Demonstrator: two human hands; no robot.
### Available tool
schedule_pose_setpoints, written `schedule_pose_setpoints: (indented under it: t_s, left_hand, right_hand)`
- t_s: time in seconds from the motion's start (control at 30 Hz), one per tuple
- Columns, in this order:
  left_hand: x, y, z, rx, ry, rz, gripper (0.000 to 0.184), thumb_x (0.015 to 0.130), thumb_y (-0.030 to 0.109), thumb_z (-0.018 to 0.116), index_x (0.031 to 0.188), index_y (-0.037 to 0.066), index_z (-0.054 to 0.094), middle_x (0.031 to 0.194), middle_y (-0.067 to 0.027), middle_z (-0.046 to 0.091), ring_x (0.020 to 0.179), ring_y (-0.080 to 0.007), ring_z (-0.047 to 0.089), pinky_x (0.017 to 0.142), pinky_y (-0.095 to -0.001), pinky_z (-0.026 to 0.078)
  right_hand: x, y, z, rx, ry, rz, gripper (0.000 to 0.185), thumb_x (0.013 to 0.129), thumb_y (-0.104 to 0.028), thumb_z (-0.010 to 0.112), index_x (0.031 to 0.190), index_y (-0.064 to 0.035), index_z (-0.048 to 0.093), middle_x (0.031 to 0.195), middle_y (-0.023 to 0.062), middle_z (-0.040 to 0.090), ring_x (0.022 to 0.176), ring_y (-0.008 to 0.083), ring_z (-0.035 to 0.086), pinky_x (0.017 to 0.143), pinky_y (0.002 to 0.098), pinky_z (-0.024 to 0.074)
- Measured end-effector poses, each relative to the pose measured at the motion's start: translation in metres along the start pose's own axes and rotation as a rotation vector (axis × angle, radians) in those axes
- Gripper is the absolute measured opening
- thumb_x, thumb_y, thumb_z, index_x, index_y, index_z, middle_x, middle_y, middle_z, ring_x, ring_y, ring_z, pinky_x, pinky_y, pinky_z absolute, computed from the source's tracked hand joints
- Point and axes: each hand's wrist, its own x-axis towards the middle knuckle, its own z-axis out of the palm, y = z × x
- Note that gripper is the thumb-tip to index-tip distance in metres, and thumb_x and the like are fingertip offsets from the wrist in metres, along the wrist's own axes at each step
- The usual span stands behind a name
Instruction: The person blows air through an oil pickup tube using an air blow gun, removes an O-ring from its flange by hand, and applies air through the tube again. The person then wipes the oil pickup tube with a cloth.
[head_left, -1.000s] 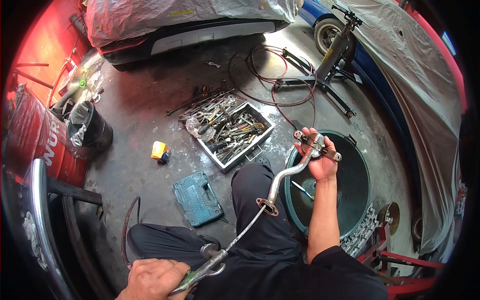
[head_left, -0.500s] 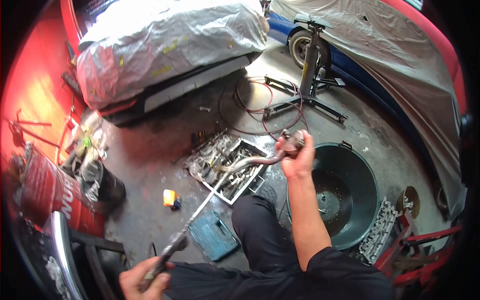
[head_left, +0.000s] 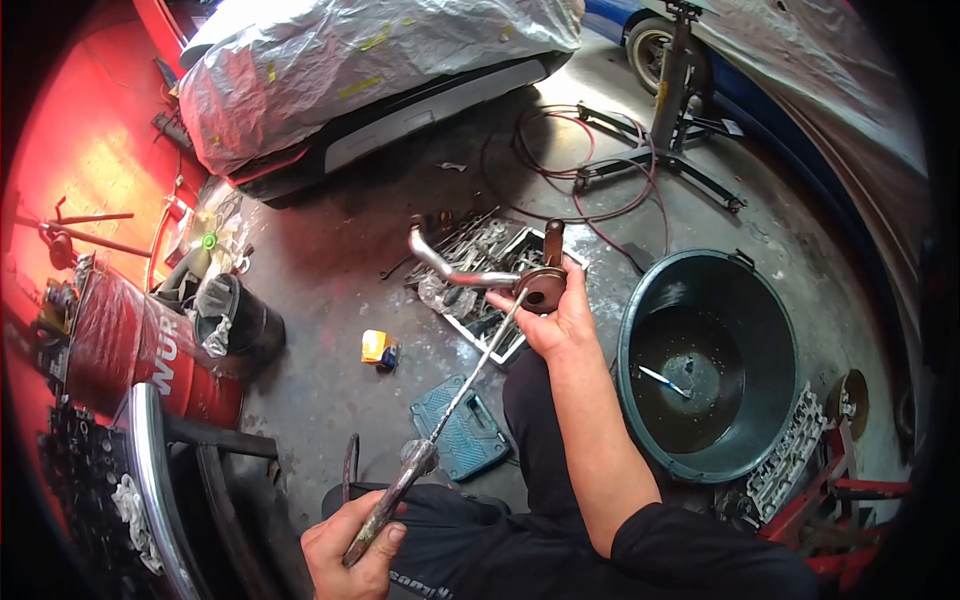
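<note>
My left hand (head_left: pixel 350 545), low in the head view, is closed around the dark, worn handle of a long, thin-shafted screwdriver-like tool (head_left: pixel 465 393). Its shaft slants up to the right, its tip at the round end of a bent metal pipe (head_left: pixel 455 275); whether it goes into a hole I cannot tell. My right hand (head_left: pixel 560 318) grips this pipe by its brown round flange, fingers partly hidden behind it. The pipe's shiny arm bends away to the left, above a white-edged tray (head_left: pixel 515 352) of metal parts.
To the right stands a large green tub (head_left: pixel 628 375) with dark liquid and a pen-like object (head_left: pixel 662 382). A teal case (head_left: pixel 460 430), a yellow-and-blue box (head_left: pixel 378 348), a red drum (head_left: pixel 165 345), a hose (head_left: pixel 520 165) and a stand (head_left: pixel 670 110) surround me. A covered car (head_left: pixel 370 80) is ahead.
My right hand has turned the pipe, so its flange faces me and its bent arm points left. The tool's tip has come up to the flange. The camera view has shifted.
</note>
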Motion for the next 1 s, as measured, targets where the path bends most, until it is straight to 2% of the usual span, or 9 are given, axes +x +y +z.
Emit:
schedule_pose_setpoints:
  t_s: [0.2,0.27,0.37,0.43,0.5,0.63,0.7,0.77,1.0]
  left_hand:
    - [-0.003,-0.006,0.000,0.072,0.043,-0.018,0.027,0.089,0.002,0.070,0.114,-0.005,0.067,0.081,-0.0019,0.067,0.063,-0.0058,0.056,0.057,-0.0202,0.045]
    - [-0.002,-0.005,0.005,0.042,0.162,-0.137,0.024,0.082,0.014,0.076,0.095,-0.005,0.068,0.078,-0.0089,0.072,0.057,-0.0122,0.063,0.053,-0.0247,0.049]
    - [-0.002,-0.005,-0.012,0.035,-0.010,-0.084,0.025,0.088,0.002,0.071,0.112,-0.005,0.068,0.079,-0.0027,0.067,0.063,-0.0062,0.056,0.057,-0.0197,0.044]
    - [0.000,-0.004,-0.013,-0.088,-0.031,-0.080,0.024,0.088,0.002,0.070,0.110,-0.007,0.067,0.079,-0.0043,0.068,0.063,-0.0068,0.056,0.056,-0.0204,0.044]
    - [0.006,-0.005,-0.009,-0.374,0.113,-0.290,0.025,0.088,0.015,0.071,0.096,-0.008,0.065,0.077,-0.0107,0.070,0.053,-0.0112,0.058,0.048,-0.0244,0.045]
    - [0.011,-0.002,0.002,-0.283,-0.013,-0.241,0.026,0.093,0.018,0.063,0.092,-0.008,0.063,0.070,-0.0094,0.065,0.048,-0.0086,0.051,0.044,-0.0233,0.040]
    - [0.019,-0.010,0.006,-0.489,0.169,-0.247,0.019,0.090,0.011,0.067,0.092,-0.008,0.066,0.069,-0.0092,0.067,0.049,-0.0092,0.055,0.045,-0.0224,0.041]
    - [0.014,-0.001,0.004,-0.303,-0.015,-0.198,0.018,0.089,0.010,0.068,0.093,-0.008,0.067,0.069,-0.0084,0.068,0.051,-0.0089,0.057,0.046,-0.0218,0.043]
    - [0.002,-0.002,-0.005,-0.341,-0.043,-0.079,0.024,0.091,0.004,0.069,0.111,-0.008,0.065,0.085,-0.0077,0.071,0.062,-0.0090,0.057,0.056,-0.0231,0.046]
  right_hand:
    - [0.005,0.010,-0.019,-0.043,0.077,0.014,0.041,0.093,-0.042,0.058,0.114,-0.0065,0.058,0.118,0.0168,0.057,0.116,0.0361,0.052,0.104,0.0621,0.0424]
    - [0.007,0.007,-0.029,-0.049,0.085,0.061,0.045,0.091,-0.042,0.059,0.116,-0.0048,0.058,0.119,0.0182,0.056,0.117,0.0356,0.051,0.105,0.0585,0.0427]
    - [0.016,-0.002,-0.044,-0.058,-0.177,-0.067,0.028,0.084,-0.025,0.058,0.102,-0.0039,0.060,0.098,0.0134,0.065,0.102,0.0361,0.061,0.098,0.0580,0.0459]
    - [0.018,-0.010,-0.040,-0.082,-0.241,-0.195,0.022,0.080,-0.018,0.057,0.099,-0.0077,0.061,0.091,0.0112,0.067,0.094,0.0374,0.065,0.095,0.0597,0.0464]
    - [0.028,-0.025,-0.047,0.002,-0.433,-0.247,0.030,0.077,-0.014,0.054,0.106,-0.0150,0.063,0.101,0.0138,0.069,0.104,0.0413,0.065,0.093,0.0615,0.0488]
    - [0.024,-0.047,-0.036,-0.085,-0.664,-0.309,0.042,0.073,-0.017,0.054,0.112,-0.0072,0.065,0.109,0.0174,0.067,0.109,0.0397,0.062,0.104,0.0620,0.0428]
    - [0.017,-0.050,-0.034,-0.099,-0.723,-0.340,0.043,0.073,-0.019,0.053,0.113,-0.0052,0.064,0.109,0.0173,0.067,0.106,0.0368,0.063,0.104,0.0599,0.0434]
    - [0.012,-0.049,-0.030,-0.091,-0.731,-0.344,0.045,0.073,-0.020,0.053,0.114,-0.0035,0.064,0.107,0.0173,0.066,0.100,0.0347,0.064,0.101,0.0584,0.0458]
    - [0.005,-0.055,-0.012,-0.080,-0.846,-0.265,0.053,0.078,-0.026,0.060,0.125,-0.0020,0.062,0.117,0.0208,0.061,0.106,0.0313,0.058,0.092,0.0434,0.0502]
